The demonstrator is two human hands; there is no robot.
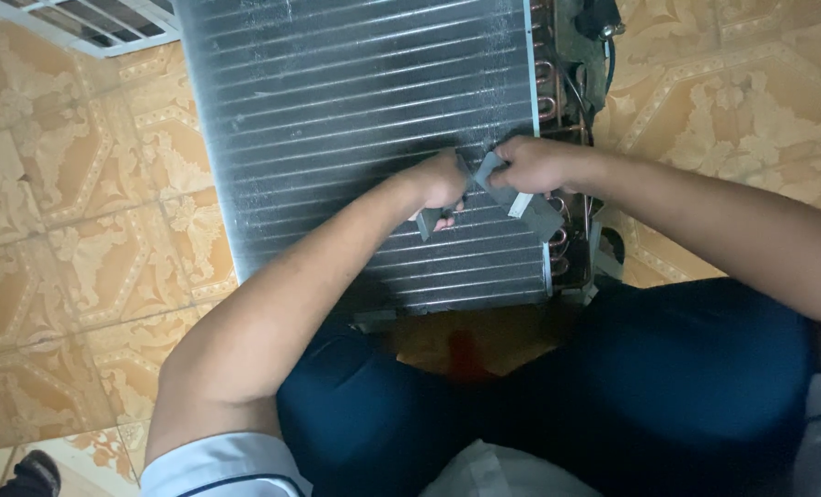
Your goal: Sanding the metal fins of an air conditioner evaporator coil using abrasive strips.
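Observation:
A large finned metal coil panel with horizontal tubes lies on the tiled floor in front of my knees. Copper tube bends run down its right edge. My left hand and my right hand meet over the panel's lower right part. Both hands grip a strip of grey tape, which stretches between them, with loose ends hanging below each hand. The fingers are curled around the tape, so its full shape is partly hidden.
Patterned beige floor tiles surround the panel. A white grille lies at the top left corner. My legs in dark blue trousers fill the bottom. A dark object sits by the panel's top right.

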